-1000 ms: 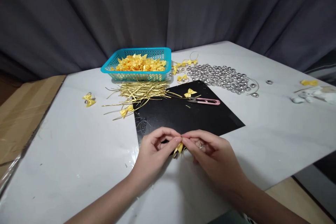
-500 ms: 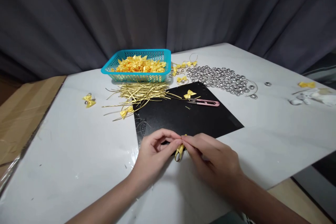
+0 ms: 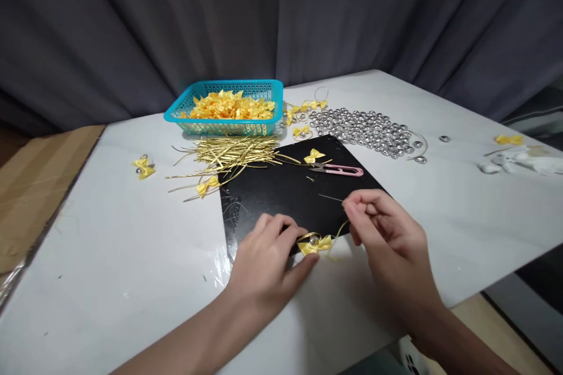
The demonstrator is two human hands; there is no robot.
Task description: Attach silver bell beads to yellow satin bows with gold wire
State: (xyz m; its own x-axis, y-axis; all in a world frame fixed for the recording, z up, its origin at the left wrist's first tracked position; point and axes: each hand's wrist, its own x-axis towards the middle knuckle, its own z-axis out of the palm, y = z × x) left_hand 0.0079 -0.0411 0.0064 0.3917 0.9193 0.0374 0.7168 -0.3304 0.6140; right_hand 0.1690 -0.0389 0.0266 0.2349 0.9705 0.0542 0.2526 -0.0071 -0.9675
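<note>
Two hands pinch a satin yellow bow and thin gold wire.

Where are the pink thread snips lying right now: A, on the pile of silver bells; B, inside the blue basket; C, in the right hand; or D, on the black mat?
D: the pink thread snips lie flat on the black mat near its far edge, apart from both hands.
</note>
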